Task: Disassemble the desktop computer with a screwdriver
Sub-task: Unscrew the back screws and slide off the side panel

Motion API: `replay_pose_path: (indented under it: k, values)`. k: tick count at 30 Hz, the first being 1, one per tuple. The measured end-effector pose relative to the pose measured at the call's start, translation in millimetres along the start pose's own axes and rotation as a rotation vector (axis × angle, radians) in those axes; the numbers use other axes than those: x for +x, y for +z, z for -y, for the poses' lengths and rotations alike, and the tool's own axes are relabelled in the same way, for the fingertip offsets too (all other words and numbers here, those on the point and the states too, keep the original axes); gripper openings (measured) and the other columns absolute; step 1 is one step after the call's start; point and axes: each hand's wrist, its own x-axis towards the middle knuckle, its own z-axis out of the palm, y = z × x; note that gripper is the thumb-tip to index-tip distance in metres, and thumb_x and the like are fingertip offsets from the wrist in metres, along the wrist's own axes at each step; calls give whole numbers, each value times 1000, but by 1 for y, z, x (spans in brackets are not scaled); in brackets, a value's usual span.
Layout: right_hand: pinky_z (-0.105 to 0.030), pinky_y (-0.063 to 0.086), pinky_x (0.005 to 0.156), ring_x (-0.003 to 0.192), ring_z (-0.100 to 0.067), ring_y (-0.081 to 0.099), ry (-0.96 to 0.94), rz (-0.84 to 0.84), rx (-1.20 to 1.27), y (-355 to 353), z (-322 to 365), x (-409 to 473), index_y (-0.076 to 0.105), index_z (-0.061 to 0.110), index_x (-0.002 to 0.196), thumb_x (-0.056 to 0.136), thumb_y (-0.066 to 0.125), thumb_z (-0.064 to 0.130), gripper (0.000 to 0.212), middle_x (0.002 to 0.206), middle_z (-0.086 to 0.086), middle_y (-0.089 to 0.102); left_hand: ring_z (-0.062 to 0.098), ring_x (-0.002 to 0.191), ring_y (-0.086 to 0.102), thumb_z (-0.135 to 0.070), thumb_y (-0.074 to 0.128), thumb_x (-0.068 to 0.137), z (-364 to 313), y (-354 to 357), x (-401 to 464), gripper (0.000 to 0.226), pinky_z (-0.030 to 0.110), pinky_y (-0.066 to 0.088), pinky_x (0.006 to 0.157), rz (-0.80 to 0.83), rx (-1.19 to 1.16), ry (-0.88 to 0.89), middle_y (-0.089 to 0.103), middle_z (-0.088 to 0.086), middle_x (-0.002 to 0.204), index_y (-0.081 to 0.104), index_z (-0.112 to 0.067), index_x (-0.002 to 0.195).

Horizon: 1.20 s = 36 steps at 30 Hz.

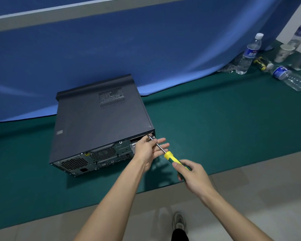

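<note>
Two hands are at work here, and I read the scene from the left across. Left of my left hand lies the desktop computer (101,126), a dark case flat on the green mat (224,129), its rear panel of vents and ports turned towards me and its far end against a blue cloth (146,54). My left hand (149,151) is at the upper right corner of that rear panel, thumb and forefinger pinching the metal shaft near its tip while the other fingers stretch out straight below it (the tip itself meets the case just under the lid's edge, though I cannot tell whether it sits in a screw). The screwdriver (170,157) slants down from there to the right, yellow collar first, then the green and yellow handle, round which my right hand (192,176) is curled in a firm grip. Far beyond the right hand, at the mat's back corner, one water bottle (249,54) stands upright, another bottle (288,77) lies on its side, and a paper cup (284,53) stands behind them.
</note>
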Motion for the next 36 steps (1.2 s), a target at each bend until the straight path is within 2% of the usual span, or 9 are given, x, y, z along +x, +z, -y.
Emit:
replay_pose_path:
  k: [8, 11, 20, 23, 26, 28, 36]
  values:
    - [-10, 27, 40, 35, 0, 38, 17, -6, 42, 7, -3, 2, 67, 14, 84, 92, 58, 29, 18, 53, 2, 50, 24, 66, 70, 1, 37, 98, -2, 3, 4, 18, 33, 58, 54, -24, 31, -3, 65, 16, 101, 41, -6, 115]
    - [-10, 28, 41, 35, -1, 38, 28, 3, 47, 10, -4, 4, 67, 14, 85, 92, 57, 30, 20, 51, 4, 50, 25, 70, 69, 1, 37, 99, -5, 2, 6, 24, 32, 58, 53, -39, 34, -20, 66, 15, 97, 40, -4, 123]
    - [-14, 29, 43, 37, -2, 36, 43, 24, 46, 12, -7, 6, 67, 12, 86, 93, 56, 31, 23, 48, 6, 48, 21, 63, 70, -2, 39, 99, 1, -1, 9, 29, 32, 59, 56, -46, 63, 14, 68, 13, 92, 40, 2, 127]
    - [-18, 29, 46, 38, -2, 36, 57, 23, 52, 11, -8, 5, 67, 14, 87, 93, 56, 31, 21, 49, 6, 48, 21, 64, 70, -2, 39, 99, 3, -1, 9, 24, 31, 58, 55, -47, 61, 18, 68, 14, 95, 43, -1, 123]
    - [-17, 29, 47, 39, -1, 38, 68, 28, 66, 11, -8, 3, 67, 13, 87, 93, 56, 31, 21, 51, 5, 48, 21, 64, 70, -2, 39, 99, 5, -3, 8, 12, 31, 58, 54, -49, 59, 27, 67, 17, 101, 49, -7, 104]
    - [-17, 29, 47, 39, -1, 37, 72, 32, 68, 13, -6, 3, 67, 12, 87, 93, 56, 31, 23, 51, 5, 48, 20, 63, 70, -2, 39, 99, 5, -4, 7, 14, 30, 57, 53, -54, 56, 39, 67, 16, 98, 50, -11, 96]
    - [-13, 24, 35, 34, -6, 31, 147, 30, 187, 15, -3, -1, 67, 12, 83, 93, 56, 30, 24, 54, -1, 47, 20, 62, 70, -2, 40, 99, 3, -2, 6, 15, 30, 58, 54, -50, 81, 44, 67, 13, 94, 50, -11, 94]
